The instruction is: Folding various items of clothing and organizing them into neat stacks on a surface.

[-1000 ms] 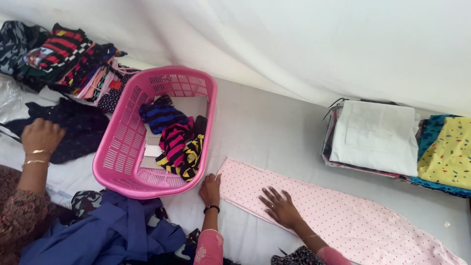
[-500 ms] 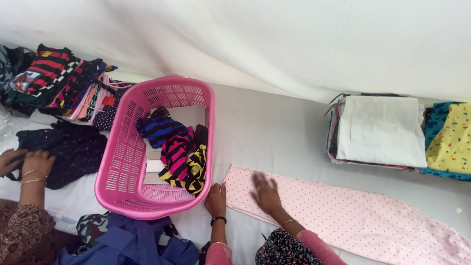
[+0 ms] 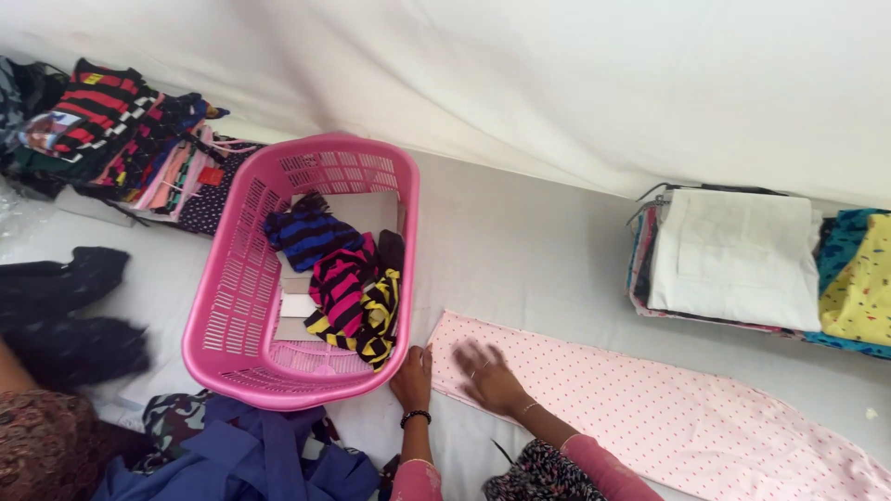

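Note:
A long pink cloth with small dots [image 3: 668, 417] lies flat on the white sheet, running from the bottom centre to the right. My left hand [image 3: 411, 376], a black band on its wrist, rests at the cloth's left end, right beside the pink basket [image 3: 232, 315]. My right hand [image 3: 487, 378] lies palm down on the cloth close to that end, fingers spread and blurred. Neither hand holds anything. The basket contains striped garments: blue-black, pink-black and yellow-black.
A blue garment heap [image 3: 251, 459] lies below the basket. Dark clothes [image 3: 65, 315] and another person's patterned sleeve [image 3: 37, 445] are at the left. Folded clothes are stacked at the far left [image 3: 121, 139] and at the right [image 3: 742, 260].
My right hand slid left along the pink cloth toward my left hand. The other person's hand has drawn back off the dark clothes. The view has shifted left.

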